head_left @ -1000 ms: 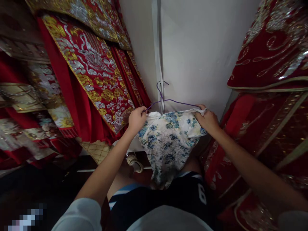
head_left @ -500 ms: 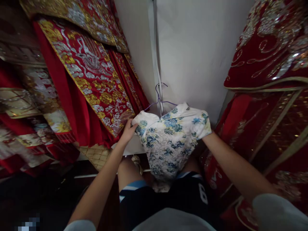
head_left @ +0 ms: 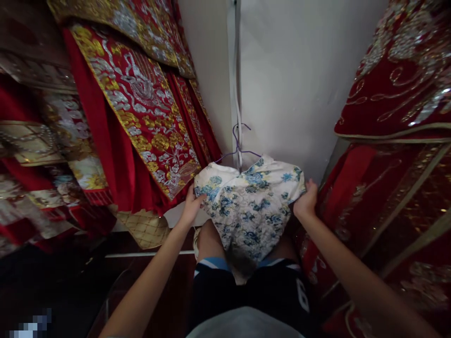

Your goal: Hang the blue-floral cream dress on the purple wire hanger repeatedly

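A white short-sleeved top (head_left: 248,202) with blue and yellow flowers hangs on a thin purple hanger (head_left: 237,145) in front of me, its lower part falling between my knees. My left hand (head_left: 193,205) is closed on the edge of the sleeve at the left, thumb in front of the cloth. At the opposite sleeve's hem, my right hand (head_left: 306,201) pinches the edge, its fingers partly behind the cloth. Between the two hands the top is spread out sideways. Its lower hem is dark and hard to make out.
Red costumes embroidered in gold and silver (head_left: 144,103) hang at the left. More dark red sequinned garments (head_left: 384,108) hang close on the right. A pale wall (head_left: 289,70) stands behind, with a white strip (head_left: 237,70) running down to the hanger. My legs are below the top.
My right hand, hidden behind or in the sleeve before, now shows at the sleeve's hem. My left hand has slid lower along its sleeve, and the view has shifted slightly.
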Tool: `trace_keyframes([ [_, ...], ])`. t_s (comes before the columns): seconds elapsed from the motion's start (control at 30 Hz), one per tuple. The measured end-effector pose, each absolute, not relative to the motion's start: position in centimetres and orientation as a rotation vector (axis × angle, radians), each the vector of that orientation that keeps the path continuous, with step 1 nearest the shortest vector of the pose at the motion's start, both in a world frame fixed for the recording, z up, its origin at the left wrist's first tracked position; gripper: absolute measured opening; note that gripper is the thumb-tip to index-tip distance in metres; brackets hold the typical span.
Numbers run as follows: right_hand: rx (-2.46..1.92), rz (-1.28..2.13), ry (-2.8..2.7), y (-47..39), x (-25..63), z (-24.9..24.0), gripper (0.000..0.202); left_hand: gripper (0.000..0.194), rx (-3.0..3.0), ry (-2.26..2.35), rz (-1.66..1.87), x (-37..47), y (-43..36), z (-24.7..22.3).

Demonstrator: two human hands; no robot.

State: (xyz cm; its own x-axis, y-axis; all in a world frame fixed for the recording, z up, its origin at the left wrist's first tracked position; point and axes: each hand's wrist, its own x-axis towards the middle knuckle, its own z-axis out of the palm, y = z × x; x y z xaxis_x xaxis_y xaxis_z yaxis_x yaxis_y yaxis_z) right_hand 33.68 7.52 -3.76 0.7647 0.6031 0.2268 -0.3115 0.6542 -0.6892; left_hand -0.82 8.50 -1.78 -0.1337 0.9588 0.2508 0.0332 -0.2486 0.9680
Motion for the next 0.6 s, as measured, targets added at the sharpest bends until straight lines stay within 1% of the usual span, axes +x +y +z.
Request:
trace_keyframes([
  [0.07, -0.717, 0.450, -0.456, 7.0, 34.0, -2.2, 0.029, 0.066, 1.313, 1.186, 1.500, -0.2, 8.3, -1.6],
  [0.17, -0.676, 0.396, -0.572, 6.6, 34.2, 1.3, 0.032, 0.065, 1.302, 1.199, 1.512, 0.4, 8.0, -0.9],
  [0.3, -0.567, 0.349, -0.664, 7.3, 34.0, 6.4, 0.032, 0.069, 1.412, 1.190, 1.504, 0.2, 8.1, -0.1],
  [0.37, -0.544, 0.368, -0.722, 7.6, 33.4, 8.2, 0.032, 0.074, 1.518, 1.211, 1.527, -0.3, 8.8, -0.3],
  [0.47, -0.559, 0.400, -0.874, 6.7, 31.5, 9.1, 0.032, 0.088, 1.695, 1.256, 1.574, -1.3, 10.1, -1.4],
  [0.57, -0.662, 0.363, -1.081, 3.6, 28.8, 8.2, 0.033, 0.106, 1.874, 1.389, 1.516, -2.0, 10.9, -3.4],
  [0.6, -0.708, 0.343, -1.162, 2.1, 27.8, 7.7, 0.034, 0.110, 1.936, 1.445, 1.496, -2.0, 10.8, -4.1],
])
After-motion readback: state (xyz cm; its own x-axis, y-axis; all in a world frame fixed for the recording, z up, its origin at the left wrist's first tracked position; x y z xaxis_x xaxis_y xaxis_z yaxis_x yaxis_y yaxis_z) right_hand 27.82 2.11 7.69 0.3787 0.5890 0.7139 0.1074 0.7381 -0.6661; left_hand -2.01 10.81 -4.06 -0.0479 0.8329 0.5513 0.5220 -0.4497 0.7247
